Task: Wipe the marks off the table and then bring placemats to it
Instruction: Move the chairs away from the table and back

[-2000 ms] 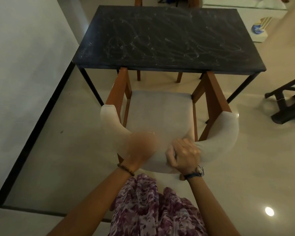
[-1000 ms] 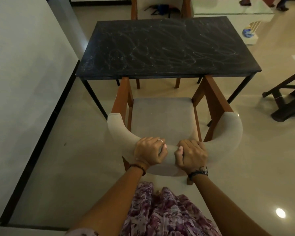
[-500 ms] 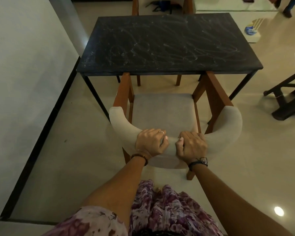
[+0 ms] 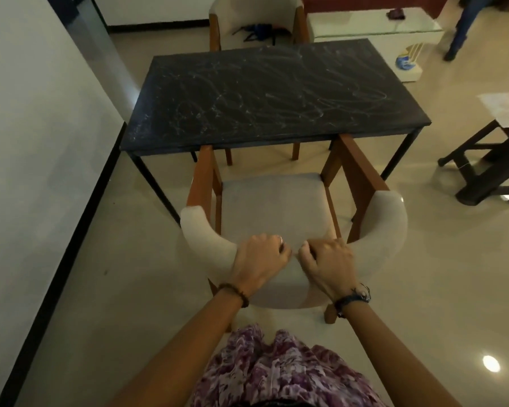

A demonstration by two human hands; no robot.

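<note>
Fingers of the left hand (image 4: 260,258) are curled over the top of the curved beige upholstered backrest (image 4: 276,286) of the wooden-framed armchair (image 4: 276,207), gripping it; a ring shows on one finger. Right hand (image 4: 326,264) grips the same backrest just beside the left, fingers curled over its top edge, knuckles nearly touching the left hand's. Beaded bracelet on left wrist, dark band on right.

Armchair's front posts sit under the near edge of the black rectangular stone-look tabletop (image 4: 165,136). Pale scribbled chalk-like marks (image 4: 262,104) cover most of the tabletop, densest across the middle and toward the right edge. Nothing lies on it. No placemats identifiable.

Second beige armchair (image 4: 256,16) stands at the far edge. Dark wooden bench (image 4: 488,168) on the floor, well apart to the right.
</note>
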